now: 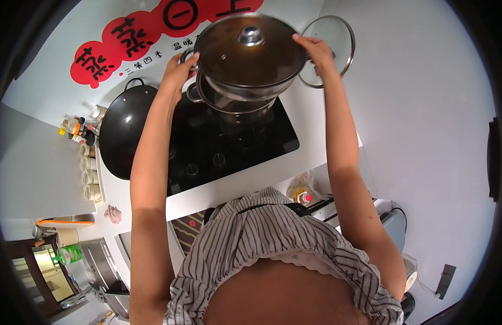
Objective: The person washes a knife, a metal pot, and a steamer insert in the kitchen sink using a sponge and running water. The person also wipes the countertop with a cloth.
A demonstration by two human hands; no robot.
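Note:
My left hand [178,75] grips the left loop handle of a stainless steel pan or steamer tier [251,93]. At its opposite side, my right hand [318,53] holds the other handle, which the fingers mostly hide. A brown-tinted glass lid [251,61] with a shiny metal knob [251,35] covers the held vessel. Below it a steel pot [234,108] stands at the back of a black glass cooktop [234,142]; its left loop handle sticks out. I cannot tell whether the two vessels touch. Behind my right hand, a clear glass lid [341,44] leans against the wall.
A large black wok [127,126] stands left of the cooktop. Beyond it are spice jars [89,164] and sauce bottles [76,126]. A crumpled cloth [113,214] lies on the white counter [234,178]. An oil bottle [300,196] is lower right; a sink [102,264] lower left.

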